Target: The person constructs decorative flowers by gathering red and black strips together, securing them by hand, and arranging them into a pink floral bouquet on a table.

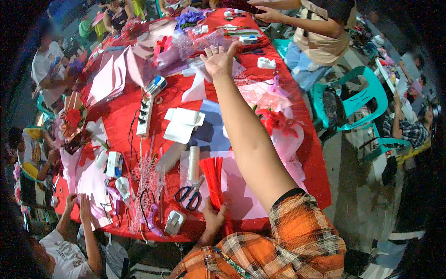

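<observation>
My left hand (214, 215) grips a bundle of red chenille stems (213, 178) at the table's near edge. My right hand (220, 62) is stretched far across the table, palm up with fingers spread and nothing in it. Near it lie bouquets in purple mesh wrap (183, 45). Just left of the stems are scissors with dark handles (190, 196) and an upright-looking clear roll (193, 163). Pink wrapping sheet (240, 178) spreads under my forearm. Beside the forearm rests a red flower bouquet (278, 122) in pink wrap.
A white power strip (144, 117) with plugs and cords lies left of an unfolded white box (183, 125). Purple glue guns (153, 219) are near the front edge. Another person's hands (78, 205) work at the left; a person (320, 35) stands by a teal chair (352, 97).
</observation>
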A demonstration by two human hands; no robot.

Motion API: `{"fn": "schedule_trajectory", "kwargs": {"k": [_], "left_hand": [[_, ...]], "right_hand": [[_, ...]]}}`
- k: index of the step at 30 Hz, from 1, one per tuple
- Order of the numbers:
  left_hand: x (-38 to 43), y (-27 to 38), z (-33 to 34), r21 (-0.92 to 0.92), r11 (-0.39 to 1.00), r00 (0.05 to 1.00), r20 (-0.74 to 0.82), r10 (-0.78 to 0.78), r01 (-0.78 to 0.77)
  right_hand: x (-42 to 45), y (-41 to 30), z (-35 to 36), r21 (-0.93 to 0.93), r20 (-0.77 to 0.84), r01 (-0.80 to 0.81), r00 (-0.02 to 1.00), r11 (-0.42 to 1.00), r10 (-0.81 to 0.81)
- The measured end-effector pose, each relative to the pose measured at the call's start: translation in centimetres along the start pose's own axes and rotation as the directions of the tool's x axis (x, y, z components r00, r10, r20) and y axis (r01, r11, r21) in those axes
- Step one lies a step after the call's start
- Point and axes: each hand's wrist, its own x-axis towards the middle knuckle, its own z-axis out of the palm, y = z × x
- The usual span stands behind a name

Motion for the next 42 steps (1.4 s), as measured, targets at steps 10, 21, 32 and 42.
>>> {"fn": "schedule_trajectory", "kwargs": {"k": [10, 21, 32, 42], "left_hand": [[-0.6, 2.1, 0.6, -0.081, 0.996, 0.999, -0.033, 0.043, -0.046], [-0.9, 0.2, -0.4, -0.052, 0.996, 0.996, -0.051, 0.074, -0.077], [-0.9, -0.2, 0.8, 0.064, 0.978, 0.979, -0.044, 0.2, -0.197], [-0.2, -1.8, 0.3, -0.007, 0.976, 0.974, -0.068, 0.215, -0.215]], "right_hand": [[-5.7, -14.5, 3.2, 0.148, -0.1, 0.162, 0.984, 0.976, -0.148], [-20.1, -14.3, 5.5, 0.251, -0.439, 0.054, 0.896, 0.967, 0.064], [-35.1, -13.4, 6.8, 0.345, -0.362, -0.008, 0.921, 0.939, 0.141], [-36.8, -11.5, 10.3, 0.369, -0.23, -0.046, 0.963, 0.928, 0.139]]}}
